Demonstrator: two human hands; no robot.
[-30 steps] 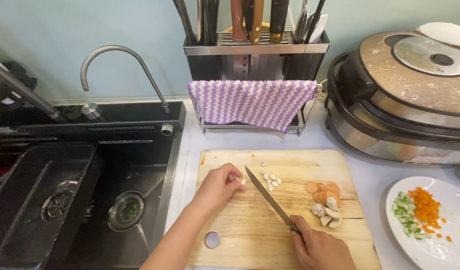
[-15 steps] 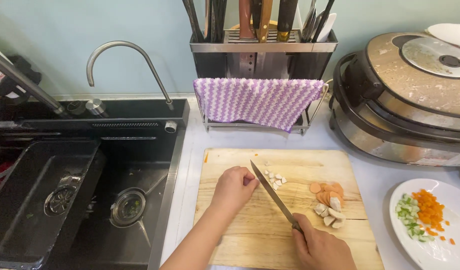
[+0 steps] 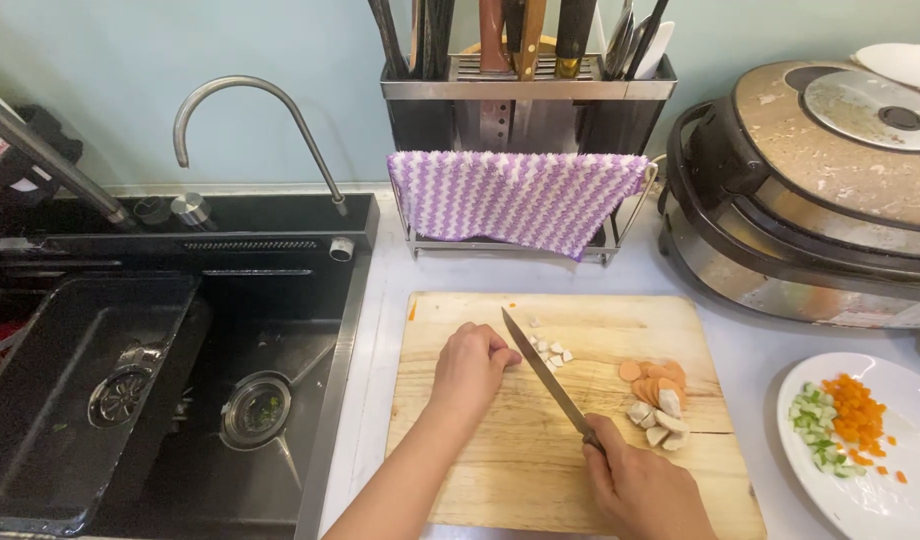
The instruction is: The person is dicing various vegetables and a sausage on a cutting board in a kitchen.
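A wooden cutting board [image 3: 500,460] lies on the counter in front of me. My right hand [image 3: 645,488] grips the handle of a kitchen knife [image 3: 542,375], whose blade slants up and left over the board. My left hand [image 3: 472,362] rests curled on the board just left of the blade, fingers closed; whether they pinch anything is hidden. Small white chopped pieces [image 3: 550,351] lie right of the blade tip. Sliced sausage rounds and pale chunks [image 3: 657,398] sit near the board's right edge.
A black sink [image 3: 130,390] with a curved tap [image 3: 250,110] lies to the left. Behind the board stands a knife rack [image 3: 525,95] with a purple-white cloth [image 3: 515,195]. A large cooker [image 3: 820,190] sits right; a white plate [image 3: 870,500] holds diced vegetables.
The view has shifted slightly. My left hand has drawn closer to the blade and curled, while the knife stays slanted over the white pieces.
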